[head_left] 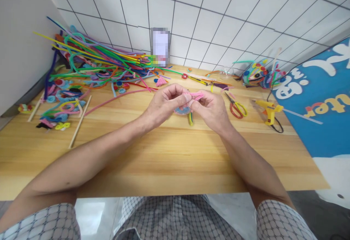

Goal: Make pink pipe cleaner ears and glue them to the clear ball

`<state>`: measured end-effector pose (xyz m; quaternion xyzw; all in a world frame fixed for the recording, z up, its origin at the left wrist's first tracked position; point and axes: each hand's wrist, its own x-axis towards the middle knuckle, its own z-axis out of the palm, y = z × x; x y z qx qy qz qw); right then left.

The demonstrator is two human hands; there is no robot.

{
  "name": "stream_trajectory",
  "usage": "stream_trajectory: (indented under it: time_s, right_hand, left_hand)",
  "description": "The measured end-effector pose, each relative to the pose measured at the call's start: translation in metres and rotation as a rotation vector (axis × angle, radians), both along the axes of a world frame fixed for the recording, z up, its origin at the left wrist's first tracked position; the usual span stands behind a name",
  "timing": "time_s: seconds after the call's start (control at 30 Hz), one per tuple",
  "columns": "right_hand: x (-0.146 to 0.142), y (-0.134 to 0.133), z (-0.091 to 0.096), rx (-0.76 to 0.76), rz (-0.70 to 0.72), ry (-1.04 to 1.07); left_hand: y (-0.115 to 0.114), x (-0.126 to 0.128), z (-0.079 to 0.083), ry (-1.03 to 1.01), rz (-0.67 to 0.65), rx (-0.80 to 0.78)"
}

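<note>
Over the middle of the table, my left hand (166,103) and my right hand (209,108) meet, thumbs close together. Both pinch a bent pink pipe cleaner (196,96), which shows between the fingertips. Beneath the fingers a light blue, see-through round piece (182,111) is partly hidden; I cannot tell whether it touches the hands. A short green and yellow strip (190,119) lies just below it. Behind my left hand rests a small pink wound bundle (163,81). Scissors (236,107) with red and yellow handles lie to the right of my right hand.
A large heap of coloured pipe cleaners (109,57) fills the back left. A phone (160,46) leans on the tiled wall. Wooden sticks (80,121) lie at the left. At the right are a yellow glue gun (270,111) with its cord and decorated balls (255,73).
</note>
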<state>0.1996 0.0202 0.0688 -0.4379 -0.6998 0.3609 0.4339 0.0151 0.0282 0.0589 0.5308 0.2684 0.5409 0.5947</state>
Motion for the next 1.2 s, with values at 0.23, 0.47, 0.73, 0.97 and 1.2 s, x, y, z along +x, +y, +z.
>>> stream_trajectory:
  time_s: [0.23,0.47,0.73,0.97,1.2]
  right_hand:
    - [-0.003,-0.006,0.002,0.018,-0.014,-0.016]
    - [-0.001,-0.003,0.005,-0.033,0.028,0.058]
    - [0.001,0.001,0.004,-0.048,0.076,0.081]
    - [0.001,0.003,0.004,-0.051,0.089,0.164]
    - [-0.002,-0.002,0.005,0.007,0.058,0.153]
  left_hand:
    - [-0.006,0.001,0.000,0.054,0.090,0.065]
    - [0.000,-0.003,-0.005,0.019,0.033,0.046]
    - [0.001,-0.003,0.001,0.028,-0.027,0.084]
    - [0.003,-0.005,-0.001,0.030,-0.042,0.098]
    - [0.007,-0.006,-0.007,0.010,-0.042,0.121]
